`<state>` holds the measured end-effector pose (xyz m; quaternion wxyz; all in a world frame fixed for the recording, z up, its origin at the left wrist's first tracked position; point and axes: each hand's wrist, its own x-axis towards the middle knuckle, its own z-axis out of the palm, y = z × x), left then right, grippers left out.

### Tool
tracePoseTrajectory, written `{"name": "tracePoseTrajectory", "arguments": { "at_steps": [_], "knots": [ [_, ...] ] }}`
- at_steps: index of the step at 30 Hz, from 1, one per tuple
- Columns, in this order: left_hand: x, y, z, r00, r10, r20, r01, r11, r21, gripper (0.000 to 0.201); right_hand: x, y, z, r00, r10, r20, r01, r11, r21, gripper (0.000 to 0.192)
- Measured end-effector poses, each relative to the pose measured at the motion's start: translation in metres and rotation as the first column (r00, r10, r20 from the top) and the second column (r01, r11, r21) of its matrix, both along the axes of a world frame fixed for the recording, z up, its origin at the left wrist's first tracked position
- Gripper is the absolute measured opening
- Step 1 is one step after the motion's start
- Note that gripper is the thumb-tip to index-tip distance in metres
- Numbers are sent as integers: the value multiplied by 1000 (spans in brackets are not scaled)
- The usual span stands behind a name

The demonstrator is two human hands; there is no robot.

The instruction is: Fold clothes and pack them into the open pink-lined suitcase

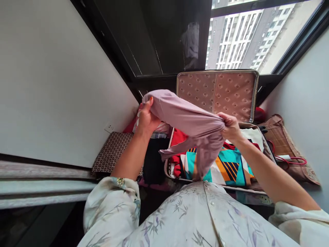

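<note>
- Two hands hold one mauve cloth (190, 120) above the open suitcase (218, 92).
- Left hand (147, 118) grips its far-left end; right hand (231, 127) pinches the bunched right end.
- Its long axis runs left to right, tail drooping near.

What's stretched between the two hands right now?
In the head view, a mauve garment spans from the left hand to the right hand, above the open suitcase.

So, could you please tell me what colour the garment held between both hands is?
The garment is plain pale mauve, in the head view.
</note>
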<state>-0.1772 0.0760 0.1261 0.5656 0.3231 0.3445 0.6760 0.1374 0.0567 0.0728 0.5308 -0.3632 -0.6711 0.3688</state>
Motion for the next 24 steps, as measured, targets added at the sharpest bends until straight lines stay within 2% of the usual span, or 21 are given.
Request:
{"name": "tracePoseTrajectory", "arguments": {
  "at_steps": [3,6,9,11,14,18,21,24],
  "knots": [
    [-5,6,-28,998,25,50,-20,995,-95,5,19,6,42,994,-51,95,38,991,131,7],
    [6,6,-59,1000,-25,13,27,985,-172,5,10,10,73,993,2,120,-26,980,197,8],
    [24,4,-82,994,-106,31,110,963,-247,8,-8,18,87,997,56,53,-65,982,176,19],
    [35,4,-86,988,-136,74,150,957,-250,14,-15,26,88,997,79,10,-79,985,155,28],
    [51,6,-68,976,-191,105,203,973,-110,25,-9,40,80,998,56,-20,-53,990,132,37],
    [82,10,-16,967,-215,133,205,975,87,28,22,54,51,999,-31,-38,35,994,103,36],
    [119,10,26,964,-236,125,222,968,117,25,52,57,27,993,-103,-58,108,990,92,36],
    [161,9,61,935,-323,145,308,944,115,24,88,55,17,968,-218,-120,232,966,113,36]
  ]
}}
